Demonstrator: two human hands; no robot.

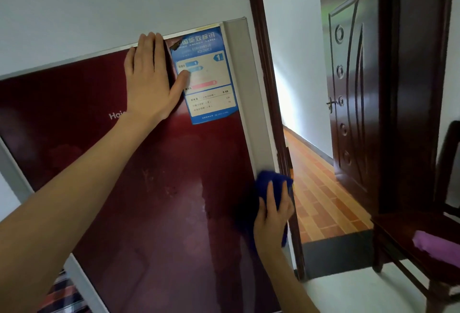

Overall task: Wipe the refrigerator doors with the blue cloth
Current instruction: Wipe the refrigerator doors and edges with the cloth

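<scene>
Striped fabric (62, 292) at the near left corner; dark red refrigerator door (112, 200), tilted in the view, bearing a partly covered white brand mark; left hand (149, 78) laid flat near the door's top edge, fingers straight and holding nothing, thumb touching the blue energy label (211, 81) stuck at the upper right of the door; grey side strip (242, 83) along the door's right edge; blue cloth (271, 182) bunched against the lower part of that strip, at mid-height on the door's right edge; right hand (272, 215) gripping the cloth, fingers bent over it and pressing it to the door; dark door frame (263, 63) just beside the refrigerator; tiled hallway floor (323, 200) beyond; carved wooden door (353, 88) standing open; dark chair (403, 233) at near right, a purple cloth (438, 245) lying on its seat.
</scene>
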